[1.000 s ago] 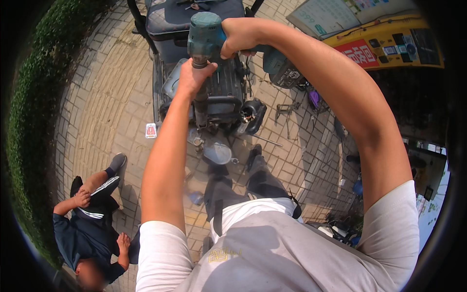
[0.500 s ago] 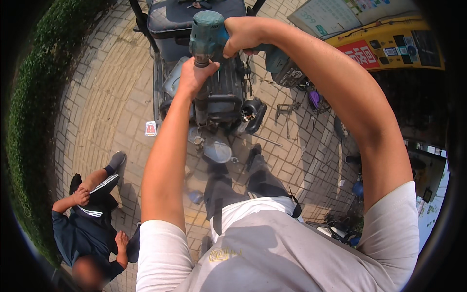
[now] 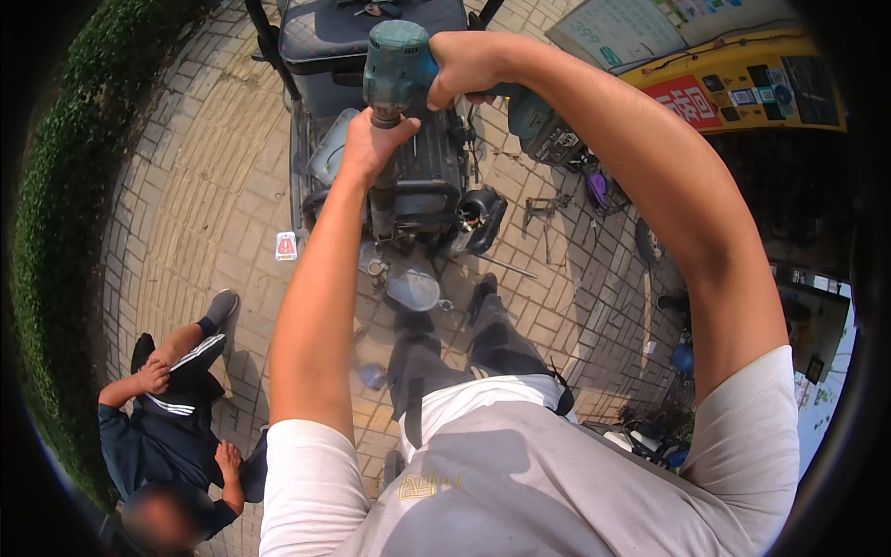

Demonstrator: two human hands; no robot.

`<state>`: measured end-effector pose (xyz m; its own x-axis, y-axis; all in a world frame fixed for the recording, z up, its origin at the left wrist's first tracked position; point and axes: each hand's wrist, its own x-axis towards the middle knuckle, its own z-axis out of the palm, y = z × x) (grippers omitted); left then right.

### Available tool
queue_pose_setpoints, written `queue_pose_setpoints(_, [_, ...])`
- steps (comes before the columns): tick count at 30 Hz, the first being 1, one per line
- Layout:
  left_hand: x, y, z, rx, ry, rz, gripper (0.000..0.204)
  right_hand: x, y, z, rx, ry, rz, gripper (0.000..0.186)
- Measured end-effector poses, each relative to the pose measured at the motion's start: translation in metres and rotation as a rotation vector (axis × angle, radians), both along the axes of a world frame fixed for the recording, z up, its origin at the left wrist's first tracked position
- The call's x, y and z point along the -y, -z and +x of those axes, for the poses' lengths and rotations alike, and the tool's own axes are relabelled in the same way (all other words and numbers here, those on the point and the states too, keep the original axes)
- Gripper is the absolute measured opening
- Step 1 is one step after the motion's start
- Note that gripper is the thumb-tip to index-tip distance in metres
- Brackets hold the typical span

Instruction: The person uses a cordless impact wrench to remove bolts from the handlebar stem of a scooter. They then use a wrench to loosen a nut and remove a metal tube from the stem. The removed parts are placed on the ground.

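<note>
With both hands I hold a teal cordless impact wrench (image 3: 393,63), nose down, over the rear of a seated vehicle. My right hand (image 3: 457,67) is wrapped round its handle, with the dark battery end sticking out beyond my wrist. Just below the body, my left hand (image 3: 373,144) closes round the nose and the top of a long dark shaft (image 3: 382,209). The shaft reaches down beside a black tubular bar (image 3: 432,193) on the vehicle (image 3: 422,153). I cannot make out what its lower tip touches.
A black padded seat (image 3: 371,42) rises beyond the tool. A pale plate-like part (image 3: 414,290) lies near my feet, and metal parts (image 3: 546,209) are on the paving to the right. At left a seated person (image 3: 167,427) is beside a hedge (image 3: 56,232). A yellow cabinet (image 3: 733,88) stands right.
My hands keep the same hold on the impact wrench, and it has barely shifted. The seated person's head has moved slightly left.
</note>
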<state>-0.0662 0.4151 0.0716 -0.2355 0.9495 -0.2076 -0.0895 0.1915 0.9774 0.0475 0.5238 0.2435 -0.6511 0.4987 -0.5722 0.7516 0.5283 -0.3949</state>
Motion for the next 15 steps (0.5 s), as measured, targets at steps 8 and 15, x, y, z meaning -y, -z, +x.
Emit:
queue_pose_setpoints(8, [-0.0016, -0.0029, 0.0006, -0.008, 0.009, -0.008, 0.021, 0.0003, -0.0003, 0.0023, -0.035, 0.018, -0.017, 0.024])
queue_pose_setpoints(15, [-0.0025, -0.0006, -0.0010, -0.002, 0.009, 0.004, 0.021, -0.0044, 0.0054, 0.0019, -0.004, 0.031, -0.006, 0.021])
